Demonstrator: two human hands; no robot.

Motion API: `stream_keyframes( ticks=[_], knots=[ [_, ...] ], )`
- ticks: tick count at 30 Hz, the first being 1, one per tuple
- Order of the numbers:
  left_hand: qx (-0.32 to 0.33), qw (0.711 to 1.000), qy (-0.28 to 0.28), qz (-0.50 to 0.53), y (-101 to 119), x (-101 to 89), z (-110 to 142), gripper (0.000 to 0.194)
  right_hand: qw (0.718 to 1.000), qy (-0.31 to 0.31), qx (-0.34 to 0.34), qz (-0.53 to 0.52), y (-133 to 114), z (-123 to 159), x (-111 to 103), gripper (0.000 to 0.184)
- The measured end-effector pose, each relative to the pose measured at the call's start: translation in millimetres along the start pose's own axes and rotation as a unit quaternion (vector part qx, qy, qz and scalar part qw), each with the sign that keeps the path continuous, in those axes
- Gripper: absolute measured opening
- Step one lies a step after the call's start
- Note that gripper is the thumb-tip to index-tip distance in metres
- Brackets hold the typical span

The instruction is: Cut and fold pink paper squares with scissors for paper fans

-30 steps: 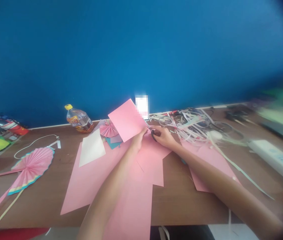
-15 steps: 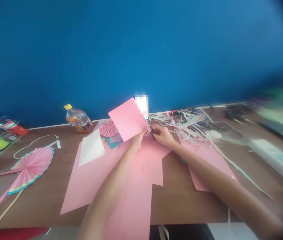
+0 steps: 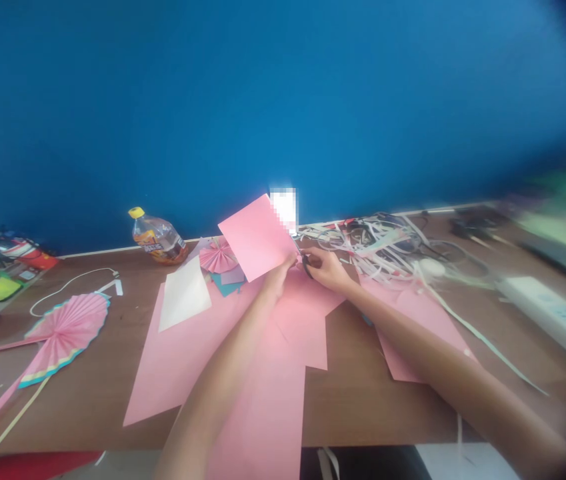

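Observation:
A pink sheet of paper (image 3: pixel 257 238) is held up and tilted above the table by my left hand (image 3: pixel 281 272), whose fingers are closed on its lower right corner. Close beside it, my right hand (image 3: pixel 329 268) grips black-handled scissors (image 3: pixel 307 266). Their blades lie along the right edge of the held sheet; I cannot tell whether they are apart. Larger pink sheets (image 3: pixel 187 360) lie under both arms. A small pink pleated fan (image 3: pixel 217 255) and teal paper (image 3: pixel 227 285) rest just left of my hands, with a white sheet (image 3: pixel 186 297) nearby.
Tangled paper strips and cables (image 3: pixel 383 243) lie at the back right, before a white power strip (image 3: pixel 547 317). A drink bottle with a yellow cap (image 3: pixel 159 237) stands by the blue wall (image 3: pixel 283 100). On the left lies a larger pink pleated fan (image 3: pixel 65 337) with teal and yellow edging.
The held pink sheet shifts very slightly, its top corner moving a little right and up. Both hands keep nearly the same place and grip.

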State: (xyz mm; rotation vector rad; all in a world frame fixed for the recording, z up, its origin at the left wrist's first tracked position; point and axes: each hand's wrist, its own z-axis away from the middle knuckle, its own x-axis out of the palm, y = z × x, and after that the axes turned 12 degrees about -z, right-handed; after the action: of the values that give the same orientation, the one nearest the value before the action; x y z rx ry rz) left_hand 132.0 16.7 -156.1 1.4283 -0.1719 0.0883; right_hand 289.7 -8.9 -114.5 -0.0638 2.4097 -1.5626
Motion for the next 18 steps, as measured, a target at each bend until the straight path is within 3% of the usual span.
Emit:
stream_keyframes(
  ticks=[18],
  knots=[
    [-0.026, 0.998, 0.025, 0.042, 0.1, 1.7, 0.1, 0.039, 1.0, 0.002, 0.014, -0.005, -0.2, 0.6, -1.1, 0.037]
  ],
)
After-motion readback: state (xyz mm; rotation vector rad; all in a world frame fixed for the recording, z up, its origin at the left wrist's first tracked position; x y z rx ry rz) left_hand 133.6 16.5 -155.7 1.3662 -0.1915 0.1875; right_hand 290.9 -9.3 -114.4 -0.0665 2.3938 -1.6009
